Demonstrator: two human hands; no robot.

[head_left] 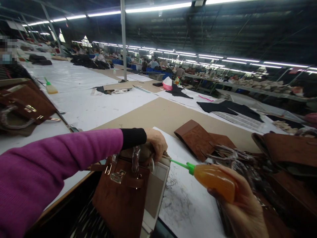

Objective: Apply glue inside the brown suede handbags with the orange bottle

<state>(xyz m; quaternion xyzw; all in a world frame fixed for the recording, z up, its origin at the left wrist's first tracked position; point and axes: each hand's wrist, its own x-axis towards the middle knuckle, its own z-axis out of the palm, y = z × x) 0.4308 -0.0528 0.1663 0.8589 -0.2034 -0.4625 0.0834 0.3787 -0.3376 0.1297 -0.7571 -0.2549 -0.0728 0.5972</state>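
Observation:
My right hand [245, 205] is wrapped round a squeeze bottle [215, 180] of amber liquid, with a bright green cap and a long thin green nozzle. The nozzle's tip is at the upper edge of a brown handbag [123, 195], whose pale inner side panel faces right. My left hand [156, 143] reaches over the top of the bag, its fingers bent down onto the opening's edge; what they pinch is hidden. Plastic-wrapped handles and gold-coloured metal fittings show on the bag's front.
Brown bag pieces [195, 138] lie to the right, near more brown bags [292, 152]. Another handbag [27, 102] stands at left, close to a second green-tipped bottle [51, 86]. Dark fabric pieces [230, 107] lie farther off. A metal post [123, 43] rises from the table.

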